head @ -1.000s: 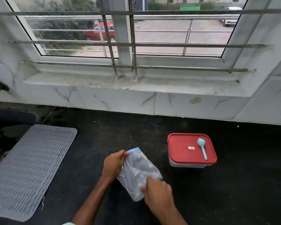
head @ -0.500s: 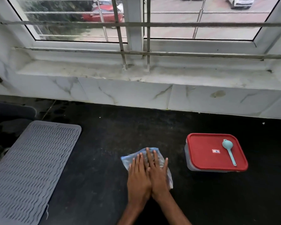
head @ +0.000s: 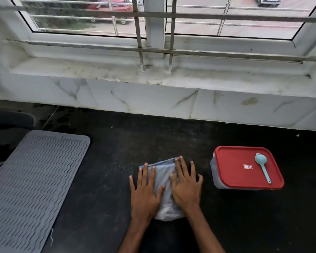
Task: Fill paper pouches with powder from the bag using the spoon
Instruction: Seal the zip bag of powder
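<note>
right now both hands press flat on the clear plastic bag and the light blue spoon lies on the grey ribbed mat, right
No: the head view shows the light blue spoon lying on the container's red rectangular lid, not the grey ribbed mat. The rest is right.

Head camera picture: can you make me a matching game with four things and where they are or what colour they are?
Things:
1. spoon
2. bag
3. mat
4. lid

Clues:
A. pressed flat under the left hand and the right hand
B. red
C. grey and wavy, on the left side of the counter
D. light blue, lying on top of the box

Right pairs: 1-D, 2-A, 3-C, 4-B
</note>
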Action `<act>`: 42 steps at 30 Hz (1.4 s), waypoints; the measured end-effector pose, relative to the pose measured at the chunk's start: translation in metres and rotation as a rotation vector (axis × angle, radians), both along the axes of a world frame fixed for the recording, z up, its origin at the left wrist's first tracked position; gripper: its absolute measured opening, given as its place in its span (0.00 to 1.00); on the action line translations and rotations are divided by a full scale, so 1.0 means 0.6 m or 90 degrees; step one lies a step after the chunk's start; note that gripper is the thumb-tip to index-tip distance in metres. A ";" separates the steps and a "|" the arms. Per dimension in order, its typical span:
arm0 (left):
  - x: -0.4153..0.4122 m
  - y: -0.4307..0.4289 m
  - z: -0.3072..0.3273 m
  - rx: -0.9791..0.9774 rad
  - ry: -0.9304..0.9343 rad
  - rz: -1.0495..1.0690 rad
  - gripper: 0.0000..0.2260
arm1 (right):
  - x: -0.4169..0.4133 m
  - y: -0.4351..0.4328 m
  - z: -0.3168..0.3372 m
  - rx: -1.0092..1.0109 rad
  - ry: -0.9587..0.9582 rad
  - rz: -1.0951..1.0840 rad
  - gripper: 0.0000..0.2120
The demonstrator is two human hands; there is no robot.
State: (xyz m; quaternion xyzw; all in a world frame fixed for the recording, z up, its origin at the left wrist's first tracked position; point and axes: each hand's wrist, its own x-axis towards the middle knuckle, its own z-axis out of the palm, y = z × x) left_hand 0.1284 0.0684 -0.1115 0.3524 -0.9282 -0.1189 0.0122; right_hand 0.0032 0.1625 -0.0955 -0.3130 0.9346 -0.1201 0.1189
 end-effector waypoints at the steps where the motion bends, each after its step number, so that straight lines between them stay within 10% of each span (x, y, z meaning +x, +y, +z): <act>1: 0.000 -0.003 -0.001 -0.011 0.005 -0.005 0.33 | 0.000 0.000 0.002 0.002 -0.002 -0.017 0.30; 16: -0.007 0.005 0.007 0.026 0.138 0.193 0.30 | 0.041 -0.009 -0.012 -0.084 0.087 0.037 0.23; 22: -0.040 -0.028 0.115 0.318 0.359 0.368 0.07 | 0.027 -0.003 0.040 -0.191 0.105 0.016 0.10; 42: -0.026 -0.002 0.299 0.451 0.647 0.234 0.03 | -0.059 -0.006 0.264 -0.416 -0.087 0.268 0.06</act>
